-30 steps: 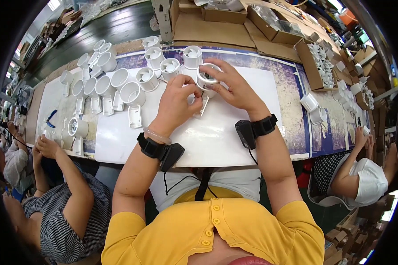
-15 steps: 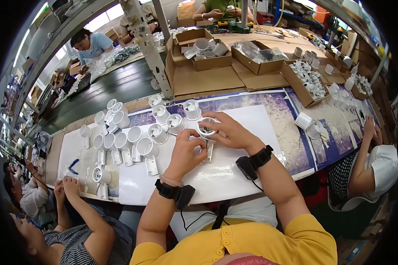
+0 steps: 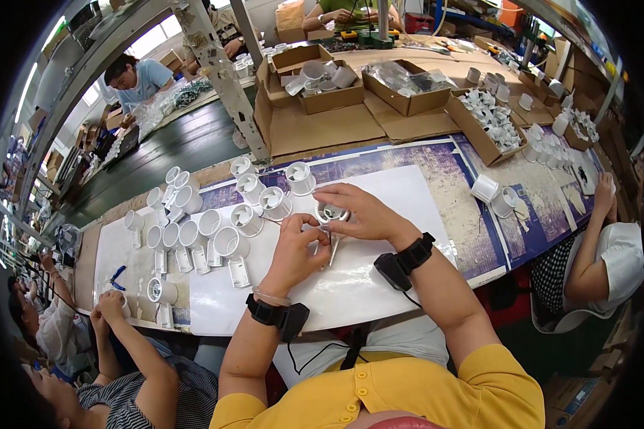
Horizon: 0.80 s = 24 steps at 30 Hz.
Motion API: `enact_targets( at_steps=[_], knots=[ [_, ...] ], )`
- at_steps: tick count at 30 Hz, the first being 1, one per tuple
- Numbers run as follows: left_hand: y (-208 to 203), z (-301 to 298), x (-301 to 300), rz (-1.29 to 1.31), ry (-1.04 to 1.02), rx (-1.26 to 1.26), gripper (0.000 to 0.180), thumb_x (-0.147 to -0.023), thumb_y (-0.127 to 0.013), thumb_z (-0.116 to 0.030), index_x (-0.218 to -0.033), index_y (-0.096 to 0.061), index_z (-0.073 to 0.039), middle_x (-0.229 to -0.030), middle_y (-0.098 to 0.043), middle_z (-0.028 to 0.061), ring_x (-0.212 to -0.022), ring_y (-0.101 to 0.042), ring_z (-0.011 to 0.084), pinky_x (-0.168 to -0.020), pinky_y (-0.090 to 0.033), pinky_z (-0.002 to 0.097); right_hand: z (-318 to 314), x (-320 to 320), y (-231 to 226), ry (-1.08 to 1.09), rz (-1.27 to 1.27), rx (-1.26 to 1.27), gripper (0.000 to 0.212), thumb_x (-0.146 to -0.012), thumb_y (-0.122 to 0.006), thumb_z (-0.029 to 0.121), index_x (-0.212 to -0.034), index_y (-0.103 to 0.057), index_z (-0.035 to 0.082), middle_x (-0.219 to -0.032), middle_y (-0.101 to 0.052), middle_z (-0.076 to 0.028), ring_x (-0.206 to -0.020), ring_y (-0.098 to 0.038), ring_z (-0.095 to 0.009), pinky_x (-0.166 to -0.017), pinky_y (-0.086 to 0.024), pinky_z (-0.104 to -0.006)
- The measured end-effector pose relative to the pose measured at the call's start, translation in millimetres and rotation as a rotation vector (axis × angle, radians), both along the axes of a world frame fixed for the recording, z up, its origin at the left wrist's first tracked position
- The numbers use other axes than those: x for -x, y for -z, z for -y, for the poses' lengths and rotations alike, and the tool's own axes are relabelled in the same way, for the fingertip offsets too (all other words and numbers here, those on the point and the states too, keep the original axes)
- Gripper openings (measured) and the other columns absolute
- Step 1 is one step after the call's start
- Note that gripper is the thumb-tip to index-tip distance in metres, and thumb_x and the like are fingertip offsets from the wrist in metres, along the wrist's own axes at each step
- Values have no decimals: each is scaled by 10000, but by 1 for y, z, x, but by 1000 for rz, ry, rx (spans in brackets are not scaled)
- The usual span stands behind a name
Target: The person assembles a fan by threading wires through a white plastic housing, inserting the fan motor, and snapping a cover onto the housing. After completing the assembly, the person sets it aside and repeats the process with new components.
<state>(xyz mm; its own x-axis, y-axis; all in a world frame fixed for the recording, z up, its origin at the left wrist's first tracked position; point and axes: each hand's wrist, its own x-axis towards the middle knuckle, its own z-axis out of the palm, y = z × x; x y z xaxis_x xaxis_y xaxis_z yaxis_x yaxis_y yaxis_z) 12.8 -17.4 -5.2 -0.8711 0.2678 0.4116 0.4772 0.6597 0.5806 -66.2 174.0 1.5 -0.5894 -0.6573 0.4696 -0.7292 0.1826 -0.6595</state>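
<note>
Grasps a white cup-shaped housing [image 3: 322, 214] in the right hand [image 3: 365, 213], with fingers curved over its rim and thumb along the near side. Keeps it over the white sheet [image 3: 358, 286], near the middle of the worktable; cannot tell about contact with the surface below. Bends the left hand [image 3: 297, 250] close beside the housing, with thumb and forefinger brought near each other; cannot tell about anything pinched between them. Has a slim white bracket [image 3: 335, 250] just below the housing, partly hidden by the left fingers. Wears a black strap [image 3: 265, 311] on each wrist. Has five white fan housings [image 3: 247, 220] with bladed rotors beyond the left hand, and hollow white cups [image 3: 230, 242] with bracket feet farther left, near blue-handled pliers [image 3: 118, 277].
</note>
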Motion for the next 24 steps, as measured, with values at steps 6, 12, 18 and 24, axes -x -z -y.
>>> enact_targets(
  at_steps=[6, 12, 18, 24],
  knots=[
    [1, 1, -1, 102, 83, -34, 132, -638, -719, -54, -755, -665, -81, -1056, -526, 92, -1065, -467, 286, -942, -371, 372, -1, 5, 7, -2, -27, -8, 469, -771, -690, 214, -1209, -593, 78, -1209, -564, -136, -1124, -527, -296, -957, -427, -349],
    [-3, -2, -2, 106, 100, -15, 125, -647, -711, -47, -759, -663, -74, -1066, -520, 95, -1078, -464, 277, -946, -367, 360, -6, 2, 5, 14, -24, -39, 507, -750, -698, 188, -1229, -577, 75, -1223, -553, -135, -1143, -512, -289, -968, -421, -354],
    [-1, -3, -2, 169, 103, -18, 109, -659, -710, -49, -752, -655, -66, -1070, -516, 98, -1080, -468, 270, -945, -370, 355, -5, -1, 7, -18, -72, -49, 521, -751, -699, 176, -1247, -568, 85, -1241, -536, -134, -1158, -502, -282, -981, -413, -351],
    [1, 1, 2, 236, 130, -119, 131, -638, -715, -76, -748, -642, -81, -1059, -526, 78, -1087, -444, 279, -960, -352, 375, -4, 1, 9, -39, 36, -16, 504, -756, -701, 174, -1238, -577, 96, -1236, -530, -130, -1140, -515, -283, -967, -425, -342]
  ],
)
